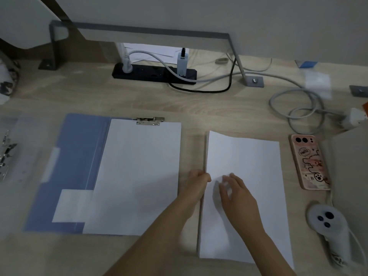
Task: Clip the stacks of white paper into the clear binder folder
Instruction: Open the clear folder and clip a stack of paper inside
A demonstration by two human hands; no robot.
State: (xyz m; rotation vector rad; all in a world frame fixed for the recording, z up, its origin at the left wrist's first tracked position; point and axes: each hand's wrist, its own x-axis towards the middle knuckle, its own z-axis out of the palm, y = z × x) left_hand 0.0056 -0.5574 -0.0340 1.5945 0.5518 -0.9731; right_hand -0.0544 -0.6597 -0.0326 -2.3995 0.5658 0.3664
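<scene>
Paper stacks and folders cover your light wood desk (119,96). At the far left edge lies a clear binder folder (18,148), its metal clip mechanism (6,154) showing. Beside it sits an open blue folder (73,156) with a white paper stack (139,176) held under the metal clamp (150,120) at its top. To the right lies a second, loose stack of white paper (249,196), its far left corner lifted. Your left hand (197,184) pinches that stack's left edge, thumb on top and fingers tucked under. Your right hand (237,194) rests flat on the top sheet, fingers spread, gripping nothing. Further right lie a phone in a pink case (309,162), face down, and a grey handheld controller (326,224). A black power strip (154,73) sits at the back.
</scene>
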